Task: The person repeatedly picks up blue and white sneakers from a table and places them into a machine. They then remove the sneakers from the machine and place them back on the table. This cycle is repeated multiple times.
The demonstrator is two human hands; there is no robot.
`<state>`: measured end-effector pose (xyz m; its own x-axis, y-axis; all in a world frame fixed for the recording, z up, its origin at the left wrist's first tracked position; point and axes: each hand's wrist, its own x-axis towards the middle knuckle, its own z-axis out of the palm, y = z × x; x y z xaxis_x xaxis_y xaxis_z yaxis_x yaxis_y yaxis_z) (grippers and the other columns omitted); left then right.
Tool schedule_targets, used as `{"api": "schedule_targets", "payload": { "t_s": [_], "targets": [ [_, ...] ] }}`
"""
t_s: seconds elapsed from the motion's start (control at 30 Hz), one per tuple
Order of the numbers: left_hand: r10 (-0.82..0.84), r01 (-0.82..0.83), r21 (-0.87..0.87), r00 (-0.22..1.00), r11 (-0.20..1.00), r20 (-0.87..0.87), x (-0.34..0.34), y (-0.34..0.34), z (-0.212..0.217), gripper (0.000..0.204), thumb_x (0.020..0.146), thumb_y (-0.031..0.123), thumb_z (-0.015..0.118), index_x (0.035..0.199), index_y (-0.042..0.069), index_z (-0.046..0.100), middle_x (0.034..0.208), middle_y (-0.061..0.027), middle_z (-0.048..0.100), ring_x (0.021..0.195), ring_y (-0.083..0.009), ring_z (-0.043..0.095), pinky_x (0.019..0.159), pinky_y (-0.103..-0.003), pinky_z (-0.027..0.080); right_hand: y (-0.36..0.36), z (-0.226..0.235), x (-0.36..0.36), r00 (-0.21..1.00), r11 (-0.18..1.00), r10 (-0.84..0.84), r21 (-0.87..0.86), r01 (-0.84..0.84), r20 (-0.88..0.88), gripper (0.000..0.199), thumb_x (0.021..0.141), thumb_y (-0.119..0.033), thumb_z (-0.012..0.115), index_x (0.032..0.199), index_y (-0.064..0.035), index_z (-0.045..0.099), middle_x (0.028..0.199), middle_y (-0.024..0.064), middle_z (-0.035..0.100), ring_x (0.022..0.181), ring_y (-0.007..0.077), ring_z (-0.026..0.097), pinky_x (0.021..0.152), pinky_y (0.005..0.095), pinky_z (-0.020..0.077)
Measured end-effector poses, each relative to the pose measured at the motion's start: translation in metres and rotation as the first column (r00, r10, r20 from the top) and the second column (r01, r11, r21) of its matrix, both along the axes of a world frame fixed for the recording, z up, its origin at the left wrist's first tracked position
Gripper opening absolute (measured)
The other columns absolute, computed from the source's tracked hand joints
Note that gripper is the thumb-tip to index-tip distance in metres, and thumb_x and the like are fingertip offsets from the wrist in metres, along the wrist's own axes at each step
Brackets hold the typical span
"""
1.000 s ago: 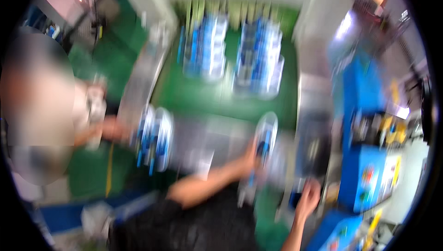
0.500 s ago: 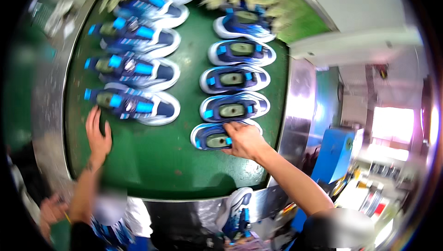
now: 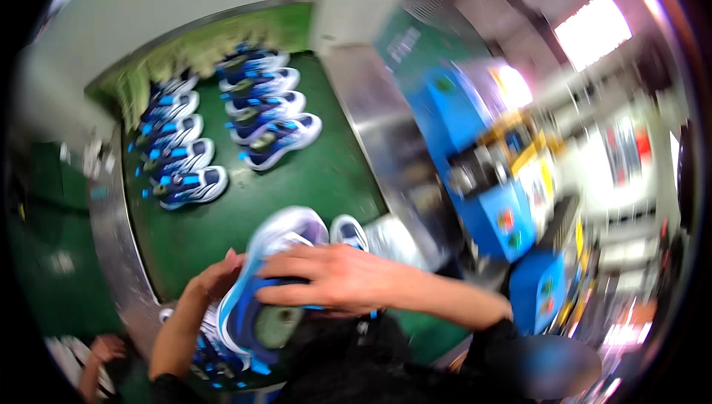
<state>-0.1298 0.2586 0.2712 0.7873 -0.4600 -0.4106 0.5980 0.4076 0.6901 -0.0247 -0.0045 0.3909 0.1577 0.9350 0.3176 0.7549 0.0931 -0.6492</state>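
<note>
A blue and white sneaker (image 3: 245,307) with an olive-green shoe last (image 3: 278,326) inside is held up close to me, above the near end of the green conveyor belt. My right hand (image 3: 322,274) is closed over its upper, with the fingers across the opening. Against the sole side is my left hand (image 3: 220,276), its fingers partly hidden behind the shoe. Motion blurs both the shoe and the hands. Farther off, similar sneakers stand on the belt in a left row (image 3: 194,185) and a right row (image 3: 285,137).
A fringed curtain (image 3: 133,96) hangs at the belt's far end. Metal edging (image 3: 137,255) runs along the belt. More sneakers (image 3: 215,345) lie below my left forearm, and another (image 3: 348,233) is beyond my right hand. Blue boxes (image 3: 497,215) stand at right; another person's hand (image 3: 107,348) shows lower left.
My right hand has lifted the nearest right-row sneaker off the belt and brought it toward me. My left hand has moved from beside the left row to this shoe. The view has turned.
</note>
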Motion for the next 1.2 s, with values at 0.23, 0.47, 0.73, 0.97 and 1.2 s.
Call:
{"api": "schedule_targets", "payload": {
  "t_s": [0.23, 0.47, 0.73, 0.97, 1.2],
  "targets": [
    [0.191, -0.232, 0.017, 0.841, 0.973, 0.507, -0.015, -0.178, 0.133, 0.083, 0.072, 0.029, 0.068, 0.14, -0.005, 0.036, 0.132, -0.0165, 0.052, 0.114, -0.0279, 0.059, 0.098, -0.039, 0.049, -0.128, -0.025, -0.113, 0.628, 0.782, -0.403, 0.106, 0.614, -0.666, 0.086, 0.085, -0.023, 0.074, 0.147, 0.0024, 0.021, 0.147, 0.0169, 0.033, 0.134, 0.0261, 0.037, 0.108, 0.0366, 0.0339],
    [0.445, -0.493, -0.009, 0.776, 0.87, 0.448, 0.045, -0.391, 0.088, 0.072, 0.087, 0.017, 0.064, 0.144, -0.004, 0.027, 0.142, -0.0172, 0.042, 0.13, -0.0282, 0.044, 0.11, -0.042, 0.035, -0.303, -0.001, -0.096, 0.274, 0.47, -0.498, 0.009, 0.882, -0.823, 0.059, 0.091, -0.021, 0.068, 0.138, 0.003, 0.041, 0.121, 0.008, 0.057, 0.109, 0.0159, 0.052, 0.097, 0.0302, 0.0422],
    [-0.085, -0.295, 0.329, 0.616, 0.897, 0.783, 0.338, -0.533, 0.145, 0.094, 0.085, 0.023, 0.072, 0.148, -0.001, 0.007, 0.146, -0.0265, 0.034, 0.139, -0.0305, 0.033, 0.114, -0.038, 0.028, -0.422, 0.061, -0.07, 0.147, 0.247, -0.545, 0.01, 0.969, -0.825, 0.062, 0.086, -0.01, 0.063, 0.141, 0.0028, 0.039, 0.122, 0.0106, 0.06, 0.107, 0.0186, 0.059, 0.094, 0.035, 0.046],
    [-0.786, -0.103, 0.894, 0.44, 0.437, 0.435, 0.522, -0.672, 0.067, 0.068, 0.077, 0.033, 0.073, 0.117, -0.016, 0.048, 0.112, -0.0302, 0.06, 0.102, -0.0367, 0.061, 0.089, -0.04, 0.047, -0.403, 0.068, -0.042, -0.39, 0.042, -0.574, -0.502, 0.864, -0.72, 0.073, 0.08, -0.022, 0.069, 0.143, -0.002, 0.04, 0.106, 0.005, 0.058, 0.085, 0.0141, 0.053, 0.081, 0.0311, 0.0444],
    [-0.622, 0.46, 0.496, 0.749, 0.736, 0.228, 0.559, -0.625, 0.125, 0.058, 0.079, 0.025, 0.077, 0.123, -0.005, 0.053, 0.113, -0.0129, 0.062, 0.101, -0.0193, 0.059, 0.086, -0.033, 0.048, -0.409, 0.041, 0.0, -0.477, -0.259, -0.597, -0.408, 0.875, -0.645, 0.063, 0.087, -0.017, 0.066, 0.142, -0.0009, 0.04, 0.124, 0.0078, 0.058, 0.107, 0.0168, 0.057, 0.094, 0.0344, 0.0462]
  ]
}}
